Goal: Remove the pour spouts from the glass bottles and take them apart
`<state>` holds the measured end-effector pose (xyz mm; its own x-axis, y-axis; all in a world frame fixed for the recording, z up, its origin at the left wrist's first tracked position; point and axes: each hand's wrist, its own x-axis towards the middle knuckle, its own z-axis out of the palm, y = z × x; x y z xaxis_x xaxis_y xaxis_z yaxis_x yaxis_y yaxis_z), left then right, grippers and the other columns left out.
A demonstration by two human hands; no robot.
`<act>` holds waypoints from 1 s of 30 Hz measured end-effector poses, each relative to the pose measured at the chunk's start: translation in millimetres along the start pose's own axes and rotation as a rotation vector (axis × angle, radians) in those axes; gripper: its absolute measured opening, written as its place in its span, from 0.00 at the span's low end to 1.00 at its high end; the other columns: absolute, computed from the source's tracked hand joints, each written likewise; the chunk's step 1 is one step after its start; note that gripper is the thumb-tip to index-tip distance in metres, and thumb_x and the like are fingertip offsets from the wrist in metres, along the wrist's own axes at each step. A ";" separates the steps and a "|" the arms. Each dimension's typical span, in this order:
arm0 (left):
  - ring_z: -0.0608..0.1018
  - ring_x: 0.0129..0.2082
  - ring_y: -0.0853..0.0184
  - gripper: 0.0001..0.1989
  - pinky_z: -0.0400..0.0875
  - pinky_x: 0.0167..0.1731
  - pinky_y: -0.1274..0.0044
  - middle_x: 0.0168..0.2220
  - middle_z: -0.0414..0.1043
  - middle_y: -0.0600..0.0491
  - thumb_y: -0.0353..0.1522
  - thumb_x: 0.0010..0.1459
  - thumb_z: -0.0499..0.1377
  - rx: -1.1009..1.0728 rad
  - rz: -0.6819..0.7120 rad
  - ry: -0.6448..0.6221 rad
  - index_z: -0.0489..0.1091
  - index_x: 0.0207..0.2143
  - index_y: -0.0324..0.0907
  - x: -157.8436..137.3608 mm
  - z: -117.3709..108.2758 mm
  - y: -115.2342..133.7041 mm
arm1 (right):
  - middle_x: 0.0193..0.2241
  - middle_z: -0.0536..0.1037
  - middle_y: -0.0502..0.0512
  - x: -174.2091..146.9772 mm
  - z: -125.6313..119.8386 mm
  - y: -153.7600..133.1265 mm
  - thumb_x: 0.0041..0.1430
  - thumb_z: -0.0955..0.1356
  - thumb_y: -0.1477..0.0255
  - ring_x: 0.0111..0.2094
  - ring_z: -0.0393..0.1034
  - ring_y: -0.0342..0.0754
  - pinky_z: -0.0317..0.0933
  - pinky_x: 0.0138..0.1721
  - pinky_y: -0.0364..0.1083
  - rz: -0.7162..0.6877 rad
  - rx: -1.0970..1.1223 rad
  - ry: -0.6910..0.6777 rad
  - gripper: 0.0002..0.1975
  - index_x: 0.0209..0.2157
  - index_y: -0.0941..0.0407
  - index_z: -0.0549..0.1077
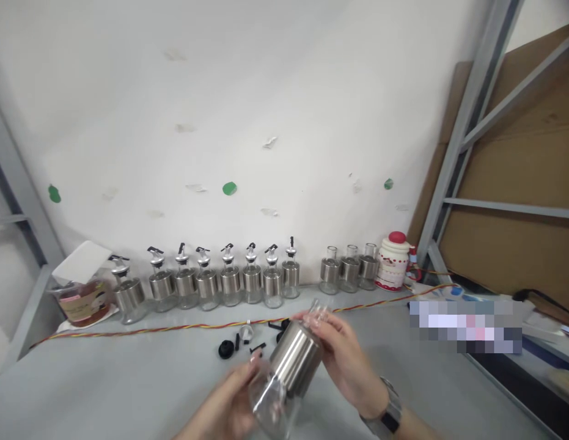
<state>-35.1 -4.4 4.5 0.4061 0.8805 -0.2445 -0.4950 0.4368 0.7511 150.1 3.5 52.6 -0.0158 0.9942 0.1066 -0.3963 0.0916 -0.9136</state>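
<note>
A glass oil bottle (297, 357) with a brushed steel sleeve is held tilted above the grey table, its neck pointing up and away. My right hand (341, 354) grips it around the neck and shoulder. Near the clear glass base, my left hand (236, 391) supports the bottle's left side, its fingers partly hidden and blurred. No spout is on this bottle. Just beyond it lie loose black and clear spout parts, among them a black round cap (226, 349), a small clear piece (246, 332) and a black lever (257, 348).
Along the wall stand several bottles with pourer spouts (230, 281) and three open-necked bottles (351, 269). A white jar with a red lid (392, 263) is at right, a brown-filled container (85, 300) at left. A twisted red-yellow cord (174, 328) crosses the table (105, 385).
</note>
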 end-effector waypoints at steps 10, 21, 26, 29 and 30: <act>0.69 0.48 0.57 0.16 0.64 0.48 0.69 0.45 0.71 0.47 0.28 0.43 0.64 0.127 0.123 0.003 0.72 0.38 0.37 -1.3 6.0 20.7 | 0.25 0.75 0.52 81.8 -45.8 -22.1 0.43 0.69 0.61 0.31 0.67 0.49 0.59 0.31 0.44 -0.443 -0.541 0.456 0.15 0.28 0.59 0.73; 0.69 0.48 0.55 0.23 0.70 0.38 0.74 0.45 0.71 0.43 0.35 0.40 0.66 0.242 0.019 0.080 0.69 0.40 0.37 10.1 -6.3 11.1 | 0.43 0.68 0.55 155.9 -66.6 9.6 0.58 0.62 0.69 0.39 0.66 0.48 0.63 0.39 0.51 -0.264 -0.954 0.462 0.13 0.45 0.58 0.64; 0.69 0.48 0.56 0.19 0.65 0.47 0.72 0.45 0.71 0.43 0.28 0.39 0.66 0.159 0.047 0.067 0.71 0.38 0.35 6.6 -3.5 16.0 | 0.44 0.68 0.56 166.3 -70.2 4.8 0.58 0.62 0.69 0.40 0.66 0.48 0.63 0.39 0.52 -0.221 -0.925 0.460 0.14 0.45 0.58 0.64; 0.70 0.48 0.58 0.16 0.60 0.51 0.71 0.43 0.72 0.42 0.24 0.42 0.65 0.083 0.054 0.053 0.71 0.37 0.34 5.1 -2.1 17.8 | 0.43 0.68 0.55 155.7 -68.3 0.7 0.57 0.62 0.69 0.39 0.66 0.48 0.63 0.38 0.51 -0.212 -0.854 0.415 0.14 0.45 0.58 0.64; 0.70 0.48 0.58 0.15 0.58 0.52 0.71 0.43 0.72 0.42 0.24 0.43 0.64 0.069 0.062 0.062 0.71 0.37 0.33 5.3 -2.1 18.2 | 0.42 0.68 0.55 147.4 -65.8 0.9 0.58 0.62 0.69 0.38 0.67 0.47 0.63 0.37 0.51 -0.211 -0.823 0.392 0.14 0.45 0.58 0.64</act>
<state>-43.6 8.6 15.6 0.3272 0.9159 -0.2324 -0.4627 0.3697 0.8057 207.8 153.8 41.6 0.3524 0.8869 0.2987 0.4214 0.1346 -0.8968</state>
